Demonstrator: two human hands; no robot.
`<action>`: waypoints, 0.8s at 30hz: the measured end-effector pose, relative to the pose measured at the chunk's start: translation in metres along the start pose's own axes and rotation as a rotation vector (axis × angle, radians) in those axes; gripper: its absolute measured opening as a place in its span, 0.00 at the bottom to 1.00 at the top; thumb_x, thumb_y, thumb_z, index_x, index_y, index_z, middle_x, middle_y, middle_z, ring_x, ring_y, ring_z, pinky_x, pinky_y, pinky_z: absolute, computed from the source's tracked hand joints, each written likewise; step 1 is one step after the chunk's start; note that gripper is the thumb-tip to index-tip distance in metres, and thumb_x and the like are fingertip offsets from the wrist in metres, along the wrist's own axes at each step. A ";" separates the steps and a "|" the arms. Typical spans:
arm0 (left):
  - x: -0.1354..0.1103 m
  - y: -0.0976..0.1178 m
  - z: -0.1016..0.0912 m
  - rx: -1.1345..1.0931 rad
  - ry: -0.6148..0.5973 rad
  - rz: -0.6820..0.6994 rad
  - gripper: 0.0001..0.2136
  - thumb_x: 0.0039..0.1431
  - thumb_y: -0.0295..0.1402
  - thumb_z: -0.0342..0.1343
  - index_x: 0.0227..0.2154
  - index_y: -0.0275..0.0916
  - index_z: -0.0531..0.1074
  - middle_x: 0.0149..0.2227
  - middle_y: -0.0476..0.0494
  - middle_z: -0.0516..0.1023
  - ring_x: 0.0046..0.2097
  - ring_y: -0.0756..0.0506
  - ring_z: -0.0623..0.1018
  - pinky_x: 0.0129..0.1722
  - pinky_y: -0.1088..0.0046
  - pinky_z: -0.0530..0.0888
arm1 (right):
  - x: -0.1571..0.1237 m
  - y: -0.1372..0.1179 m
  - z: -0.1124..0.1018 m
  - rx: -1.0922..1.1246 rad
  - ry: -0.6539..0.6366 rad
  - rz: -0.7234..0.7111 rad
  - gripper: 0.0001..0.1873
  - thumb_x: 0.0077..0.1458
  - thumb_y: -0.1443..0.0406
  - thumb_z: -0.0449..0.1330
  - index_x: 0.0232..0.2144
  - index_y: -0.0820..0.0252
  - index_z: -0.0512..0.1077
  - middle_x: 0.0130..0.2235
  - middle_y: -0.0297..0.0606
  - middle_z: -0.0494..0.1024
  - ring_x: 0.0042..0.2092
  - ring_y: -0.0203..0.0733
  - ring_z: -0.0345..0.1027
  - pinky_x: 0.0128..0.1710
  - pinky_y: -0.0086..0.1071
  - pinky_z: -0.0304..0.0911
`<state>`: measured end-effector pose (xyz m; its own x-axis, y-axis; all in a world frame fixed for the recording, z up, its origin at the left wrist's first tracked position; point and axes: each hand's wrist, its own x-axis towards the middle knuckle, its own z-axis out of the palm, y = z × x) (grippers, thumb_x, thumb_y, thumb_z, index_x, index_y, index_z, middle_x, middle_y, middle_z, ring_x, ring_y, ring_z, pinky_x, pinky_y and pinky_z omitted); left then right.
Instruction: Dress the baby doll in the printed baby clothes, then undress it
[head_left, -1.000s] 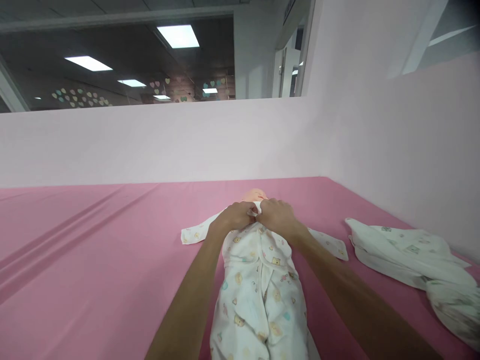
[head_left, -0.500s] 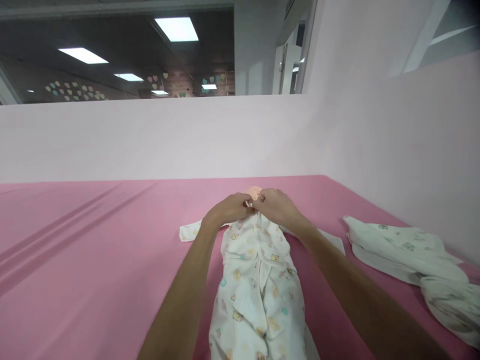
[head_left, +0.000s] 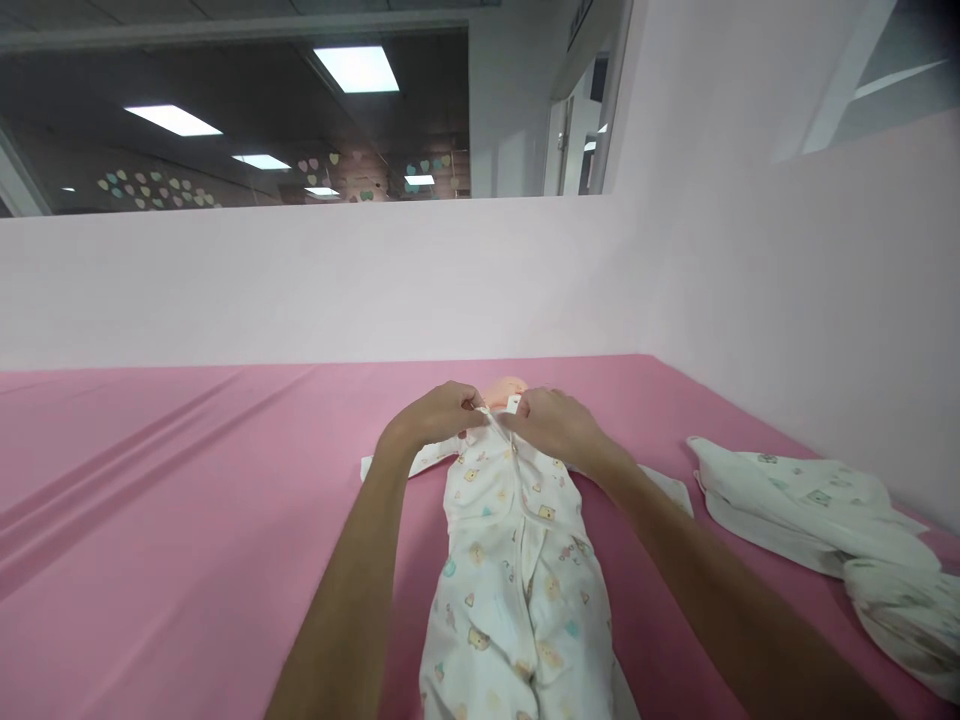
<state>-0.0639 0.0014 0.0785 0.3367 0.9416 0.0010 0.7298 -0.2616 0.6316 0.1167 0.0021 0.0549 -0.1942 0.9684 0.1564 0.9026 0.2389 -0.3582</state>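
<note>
A white baby onesie with small printed bears and other shapes lies face up, its front seam running down the middle. Above its collar shows part of a peach-coloured, doll-like head, mostly hidden behind my hands. My left hand pinches the left side of the collar between thumb and fingers. On the other side, my right hand is closed on the collar edge, where a small white piece of fabric sticks up. The onesie's sleeves spread out to both sides, partly covered by my forearms.
The onesie rests on a pink padded surface with creases at the left. To the right lies a crumpled pile of white printed cloth. A white wall rises behind, with a window above it.
My hands have drawn apart, the left one moving a little to the left. More of the collar and of the head now shows between them.
</note>
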 end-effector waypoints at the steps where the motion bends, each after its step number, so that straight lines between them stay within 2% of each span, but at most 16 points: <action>1: 0.000 0.001 0.001 0.013 -0.017 -0.012 0.09 0.50 0.38 0.55 0.30 0.38 0.70 0.32 0.47 0.73 0.32 0.49 0.74 0.28 0.74 0.65 | -0.005 -0.006 0.000 -0.014 -0.057 -0.029 0.15 0.53 0.56 0.53 0.20 0.58 0.61 0.24 0.34 0.66 0.28 0.36 0.60 0.25 0.29 0.47; 4: -0.001 0.004 0.002 0.029 -0.049 -0.034 0.09 0.49 0.38 0.56 0.29 0.38 0.70 0.32 0.47 0.74 0.34 0.48 0.75 0.27 0.74 0.65 | -0.012 -0.017 0.005 -0.080 -0.164 -0.084 0.15 0.49 0.58 0.56 0.19 0.58 0.58 0.24 0.33 0.66 0.27 0.36 0.61 0.24 0.29 0.48; 8: -0.002 0.005 0.003 0.038 -0.060 -0.038 0.08 0.48 0.37 0.55 0.26 0.38 0.70 0.30 0.47 0.73 0.33 0.48 0.74 0.26 0.74 0.64 | -0.011 -0.016 0.010 -0.172 -0.136 -0.126 0.08 0.46 0.67 0.55 0.21 0.58 0.57 0.28 0.34 0.67 0.28 0.35 0.61 0.24 0.29 0.47; 14: 0.000 -0.005 0.004 0.160 -0.064 -0.080 0.06 0.46 0.35 0.55 0.21 0.38 0.68 0.23 0.50 0.69 0.25 0.50 0.69 0.23 0.74 0.60 | -0.011 -0.005 0.001 -0.086 -0.241 -0.122 0.08 0.42 0.71 0.54 0.21 0.58 0.56 0.23 0.31 0.64 0.24 0.33 0.55 0.23 0.29 0.44; 17: 0.001 -0.002 0.007 0.278 -0.052 -0.139 0.06 0.44 0.33 0.56 0.20 0.39 0.66 0.22 0.51 0.67 0.23 0.51 0.65 0.22 0.73 0.59 | -0.012 0.002 0.003 -0.089 -0.222 -0.145 0.10 0.41 0.71 0.54 0.20 0.58 0.54 0.23 0.31 0.62 0.23 0.33 0.51 0.23 0.30 0.42; 20: -0.001 0.006 0.012 0.349 -0.032 -0.124 0.07 0.43 0.32 0.55 0.17 0.39 0.62 0.20 0.51 0.66 0.23 0.51 0.64 0.23 0.73 0.59 | -0.011 0.005 0.010 -0.075 -0.186 -0.129 0.10 0.41 0.71 0.54 0.20 0.58 0.53 0.23 0.30 0.63 0.23 0.33 0.49 0.23 0.30 0.42; 22: -0.002 0.013 0.016 0.384 -0.027 -0.098 0.08 0.43 0.32 0.54 0.16 0.39 0.61 0.21 0.50 0.67 0.23 0.50 0.66 0.23 0.73 0.59 | -0.010 0.005 0.015 -0.068 -0.153 -0.136 0.10 0.41 0.71 0.54 0.21 0.58 0.53 0.24 0.31 0.63 0.23 0.32 0.49 0.23 0.30 0.41; 24: -0.003 0.018 0.019 0.407 -0.043 -0.088 0.06 0.43 0.32 0.54 0.18 0.39 0.65 0.23 0.48 0.71 0.26 0.49 0.69 0.23 0.73 0.60 | -0.009 0.004 0.019 -0.073 -0.113 -0.166 0.11 0.41 0.72 0.53 0.20 0.58 0.52 0.24 0.31 0.62 0.23 0.32 0.47 0.23 0.31 0.40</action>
<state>-0.0399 -0.0103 0.0752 0.2808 0.9567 -0.0766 0.9296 -0.2513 0.2697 0.1147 -0.0047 0.0348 -0.3809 0.9190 0.1019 0.8791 0.3941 -0.2681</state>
